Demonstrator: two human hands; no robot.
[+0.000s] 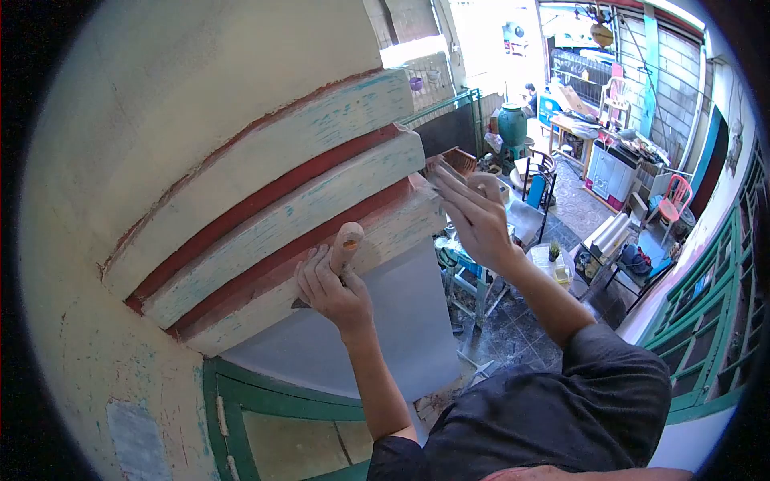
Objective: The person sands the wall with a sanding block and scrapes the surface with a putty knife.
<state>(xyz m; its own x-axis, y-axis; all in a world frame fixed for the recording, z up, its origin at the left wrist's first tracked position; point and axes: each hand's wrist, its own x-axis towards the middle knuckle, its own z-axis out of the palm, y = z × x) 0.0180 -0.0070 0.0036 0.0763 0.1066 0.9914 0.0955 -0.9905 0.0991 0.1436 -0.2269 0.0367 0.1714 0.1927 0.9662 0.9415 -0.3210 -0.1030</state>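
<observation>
My left hand [330,287] grips a scraper with a pale wooden handle [346,240]; its dark blade is pressed against the underside of the lowest cream step of a moulded wall ledge [281,216]. The ledge has stacked cream bands with worn turquoise paint and red grooves between them. My right hand [473,212] rests with fingers stretched on the ledge's right corner, holding a small flat piece against the edge; what it is cannot be made out.
A green window frame [265,401] sits below the ledge. Far below to the right lies a cluttered yard with a green jar [512,124], chairs, tables, a washing machine [613,168] and a seated person [529,96]. Green railings [706,321] run along the right.
</observation>
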